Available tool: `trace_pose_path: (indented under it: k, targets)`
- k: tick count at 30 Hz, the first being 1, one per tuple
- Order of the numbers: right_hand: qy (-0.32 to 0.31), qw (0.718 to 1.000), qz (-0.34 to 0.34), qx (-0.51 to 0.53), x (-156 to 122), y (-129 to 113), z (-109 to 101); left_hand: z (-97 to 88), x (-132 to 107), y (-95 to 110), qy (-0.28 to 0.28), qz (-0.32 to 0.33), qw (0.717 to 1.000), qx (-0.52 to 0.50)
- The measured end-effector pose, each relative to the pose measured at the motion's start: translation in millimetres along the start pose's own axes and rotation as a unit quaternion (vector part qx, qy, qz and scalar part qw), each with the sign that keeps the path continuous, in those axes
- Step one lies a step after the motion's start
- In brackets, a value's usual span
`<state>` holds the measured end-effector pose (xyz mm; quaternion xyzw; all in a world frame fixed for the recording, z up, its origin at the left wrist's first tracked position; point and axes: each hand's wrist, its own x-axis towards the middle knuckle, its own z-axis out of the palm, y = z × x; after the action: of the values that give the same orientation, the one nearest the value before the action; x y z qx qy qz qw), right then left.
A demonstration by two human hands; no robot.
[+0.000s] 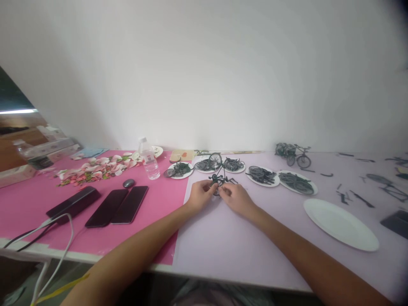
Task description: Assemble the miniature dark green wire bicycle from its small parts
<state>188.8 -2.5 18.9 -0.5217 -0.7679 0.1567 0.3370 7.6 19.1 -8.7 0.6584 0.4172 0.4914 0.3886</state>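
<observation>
A small dark model bicycle (215, 177) stands between my two hands at the middle of the table, one wheel toward me and partly covered by my fingers. My left hand (202, 194) pinches it from the left side. From the right, my right hand (235, 196) has thumb and forefinger closed on the same bicycle, near the wheel. The exact parts under the fingertips are hidden. Just beyond lie white plates of dark bicycle parts, among them a plate with wheels (208, 163) and a plate of thin pieces (234, 165).
More part plates (263, 175) sit to the right, with a bare white plate (341, 224) nearer. Assembled bicycles (296, 156) stand by the wall. On the left are a water bottle (149, 159), phones (130, 205), a black power bank (74, 201) with cables, and pink petals (98, 168).
</observation>
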Motion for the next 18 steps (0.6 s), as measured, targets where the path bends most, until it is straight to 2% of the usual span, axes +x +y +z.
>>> trace_pose_path:
  k: [18]
  targets:
    - [-0.011, 1.000, 0.007, -0.009, 1.0, 1.6, -1.8, -0.3, -0.6, -1.2, 0.000, 0.002, 1.000, 0.016]
